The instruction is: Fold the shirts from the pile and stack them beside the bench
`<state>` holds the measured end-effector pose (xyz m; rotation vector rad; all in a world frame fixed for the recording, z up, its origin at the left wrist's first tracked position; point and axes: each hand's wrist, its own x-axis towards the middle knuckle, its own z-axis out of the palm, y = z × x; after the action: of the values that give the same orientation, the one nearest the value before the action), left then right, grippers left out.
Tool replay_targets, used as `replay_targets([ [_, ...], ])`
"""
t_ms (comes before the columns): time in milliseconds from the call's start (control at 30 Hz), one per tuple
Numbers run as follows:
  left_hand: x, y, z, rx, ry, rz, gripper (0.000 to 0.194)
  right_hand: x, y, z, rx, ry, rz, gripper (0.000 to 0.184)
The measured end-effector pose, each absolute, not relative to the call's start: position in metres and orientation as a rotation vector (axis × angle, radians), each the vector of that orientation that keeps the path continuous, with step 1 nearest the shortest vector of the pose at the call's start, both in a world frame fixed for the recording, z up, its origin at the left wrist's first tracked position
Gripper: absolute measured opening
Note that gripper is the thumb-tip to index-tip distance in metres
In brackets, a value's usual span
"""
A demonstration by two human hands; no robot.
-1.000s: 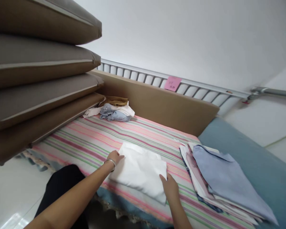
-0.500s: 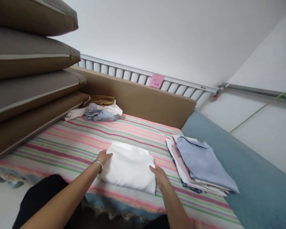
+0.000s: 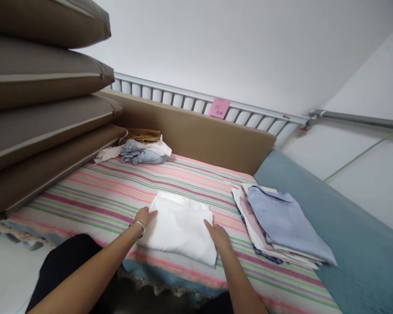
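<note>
A folded white cloth (image 3: 180, 226) lies flat on the striped sheet (image 3: 118, 192) in front of me. My left hand (image 3: 144, 216), with a silver bracelet at the wrist, rests on the cloth's left edge, fingers stretched onto the fabric. My right hand (image 3: 218, 234) lies on the cloth's right edge, fingers extended and pressing flat. Neither hand lifts the cloth.
A stack of folded garments (image 3: 278, 222) with a light blue shirt on top sits to the right. A heap of unfolded clothes (image 3: 140, 150) lies at the back left. Brown cushions (image 3: 42, 113) are stacked on the left. A brown headboard (image 3: 199, 135) and a blue mattress (image 3: 347, 244) border the sheet.
Both hands have shifted slightly inward along the white cloth's side edges. The view has swung a little; the cloth stays in place.
</note>
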<state>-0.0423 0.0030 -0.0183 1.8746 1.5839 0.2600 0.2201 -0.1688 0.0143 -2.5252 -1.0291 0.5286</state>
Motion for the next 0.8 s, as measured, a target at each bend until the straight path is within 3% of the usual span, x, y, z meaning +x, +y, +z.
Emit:
replay_targets([
  [100,-0.042,0.002,-0.016,1.934,1.589,0.261,0.039,0.211,-0.169,0.016,-2.557,-0.997,0.395,0.047],
  [300,-0.04,-0.001,-0.011,2.016,1.578,0.238,0.037,0.201,-0.171,0.003,-2.502,-1.01,0.207,0.041],
  [467,-0.044,-0.002,-0.001,2.025,1.617,0.288,0.031,0.214,-0.177,-0.002,-2.403,-0.953,0.3,0.043],
  [800,-0.032,0.013,-0.009,1.811,1.655,0.194,0.04,0.222,-0.197,-0.012,-2.238,-0.815,0.686,0.053],
])
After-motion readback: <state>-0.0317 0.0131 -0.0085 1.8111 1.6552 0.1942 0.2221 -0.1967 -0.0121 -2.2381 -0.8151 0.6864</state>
